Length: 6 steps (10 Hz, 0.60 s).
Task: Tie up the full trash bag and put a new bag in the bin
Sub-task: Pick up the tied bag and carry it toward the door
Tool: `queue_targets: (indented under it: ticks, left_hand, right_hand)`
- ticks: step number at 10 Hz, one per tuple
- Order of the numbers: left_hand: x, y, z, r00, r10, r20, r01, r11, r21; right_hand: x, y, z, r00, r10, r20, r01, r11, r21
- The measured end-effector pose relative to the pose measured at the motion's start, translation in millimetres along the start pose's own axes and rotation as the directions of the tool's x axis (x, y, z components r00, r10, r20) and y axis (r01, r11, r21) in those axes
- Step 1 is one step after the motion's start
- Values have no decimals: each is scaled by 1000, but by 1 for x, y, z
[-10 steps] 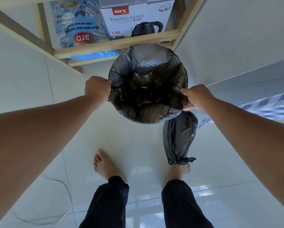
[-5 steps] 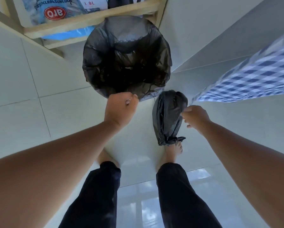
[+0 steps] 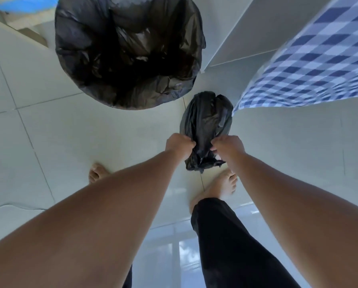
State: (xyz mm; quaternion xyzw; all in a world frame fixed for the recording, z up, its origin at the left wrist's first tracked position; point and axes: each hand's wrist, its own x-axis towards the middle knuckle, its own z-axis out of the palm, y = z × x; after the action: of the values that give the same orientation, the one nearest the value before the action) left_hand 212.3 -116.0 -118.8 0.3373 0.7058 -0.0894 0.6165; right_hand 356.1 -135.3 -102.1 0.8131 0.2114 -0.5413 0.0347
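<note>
The white tiled floor (image 3: 74, 142) filled most of my view, with 1 checked blue and white cloth (image 3: 319, 65) hanging in at the far right. The bin (image 3: 128, 50) stood at the far side, a little left of centre, its round mouth facing up at me; 1 black liner (image 3: 186, 86) covered its rim and sagged loosely into the dark inside. I could not tell what lay at the bottom.

Just near and right of the bin lay the tied trash bag (image 3: 207, 121), 1 long black bundle. Its long axis ran near to far, the rounded end pointing far toward the cloth's corner and the bunched, knotted end pointing near, toward my feet. It sat apart from the bin by a strip of bare tile.

My 2 arms reached in from the near edge. My left hand (image 3: 179, 143) was curled tight on the bag's left side, and my right hand (image 3: 228, 145) pinched plastic on its right side, fingers closed around the crumpled neck. My 2 bare feet stood on the tile, the right foot (image 3: 221, 186) just near of the knot, the left foot (image 3: 97, 171) well apart to the left.
</note>
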Motion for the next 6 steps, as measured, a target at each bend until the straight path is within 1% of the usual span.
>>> queue_targets:
  ticks: [1,2,3,4,5,6]
  left_hand:
    - [-24,18,-11,1000,11,26,-8,995,-104]
    - [-63,47,-38,995,57,78,-39,976,-215]
    - [-110,78,-66,983,124,139,-97,978,-183]
    - [-150,101,-82,974,124,189,-91,981,-174]
    - [-214,131,-102,971,145,190,-126,986,-112]
    - [-296,152,-109,961,173,214,-175,985,-11]
  right_hand:
    - [-16,-7,-10,999,21,-36,-18,997,72]
    - [-57,-21,-34,994,-90,-59,77,977,-200]
    - [-99,-30,-57,994,-94,-62,102,983,152]
    - [-139,-36,-81,1000,16,25,-28,784,620]
    - [-206,-37,-108,1000,-12,11,2,729,684]
    - [-287,-24,-135,1000,-6,-9,10,691,722]
